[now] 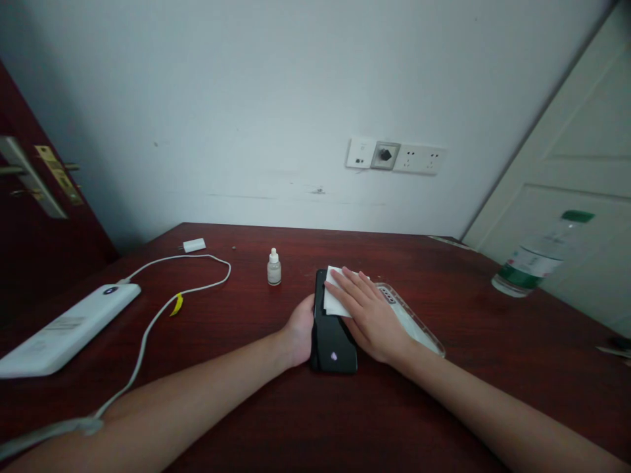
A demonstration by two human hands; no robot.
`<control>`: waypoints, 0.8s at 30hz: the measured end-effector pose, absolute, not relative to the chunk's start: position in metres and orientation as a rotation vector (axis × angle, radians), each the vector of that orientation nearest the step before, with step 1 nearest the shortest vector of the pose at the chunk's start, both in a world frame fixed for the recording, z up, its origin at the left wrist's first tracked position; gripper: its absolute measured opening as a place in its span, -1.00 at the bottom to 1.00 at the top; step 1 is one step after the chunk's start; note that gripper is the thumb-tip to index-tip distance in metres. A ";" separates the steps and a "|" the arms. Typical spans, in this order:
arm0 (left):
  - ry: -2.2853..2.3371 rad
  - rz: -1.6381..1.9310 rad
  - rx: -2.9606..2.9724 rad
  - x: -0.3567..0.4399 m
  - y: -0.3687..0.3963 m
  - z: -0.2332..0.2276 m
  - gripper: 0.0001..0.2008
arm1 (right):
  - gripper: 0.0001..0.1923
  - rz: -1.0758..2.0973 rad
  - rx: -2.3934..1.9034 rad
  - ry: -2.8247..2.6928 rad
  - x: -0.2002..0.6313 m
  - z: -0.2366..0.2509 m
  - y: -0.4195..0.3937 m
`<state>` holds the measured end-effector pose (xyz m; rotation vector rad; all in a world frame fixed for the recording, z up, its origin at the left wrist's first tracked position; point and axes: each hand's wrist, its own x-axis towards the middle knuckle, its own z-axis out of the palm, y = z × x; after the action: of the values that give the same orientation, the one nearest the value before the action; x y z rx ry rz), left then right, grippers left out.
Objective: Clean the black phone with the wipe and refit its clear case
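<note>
A black phone [335,345] lies upright-long on the dark red table in front of me, a small pale purple mark near its lower end. My left hand [299,332] is closed around the phone's left edge, its fingers mostly hidden. On the phone's upper part lies a folded white tissue [333,303]. My right hand [373,315] holds this tissue against the phone, fingers stretched over it and the thumb side low. Beside that hand, partly under the wrist, rests a clear phone case [417,323] with a camera cut-out.
A small dropper bottle [274,270] stands behind the phone. To the left are a white power bank [73,328], its white cable [142,348] with a yellow tag [177,305], and a charger plug [194,245]. A water bottle [537,259] stands at right, before the wall.
</note>
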<state>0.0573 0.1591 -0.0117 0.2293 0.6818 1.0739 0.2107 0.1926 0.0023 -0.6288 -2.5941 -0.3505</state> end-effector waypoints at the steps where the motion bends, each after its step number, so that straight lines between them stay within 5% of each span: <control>1: 0.681 1.065 0.234 0.057 0.159 -0.012 -0.66 | -0.43 -0.348 -0.634 -2.571 0.212 0.002 0.193; 24: 0.705 1.141 0.252 0.060 0.160 -0.013 -0.66 | -0.41 -0.307 -0.527 -2.649 0.202 0.006 0.193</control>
<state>0.0602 0.1603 -0.0128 0.2521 0.7054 1.1410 0.2019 0.1935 0.0063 -0.5269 -2.6487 -0.3074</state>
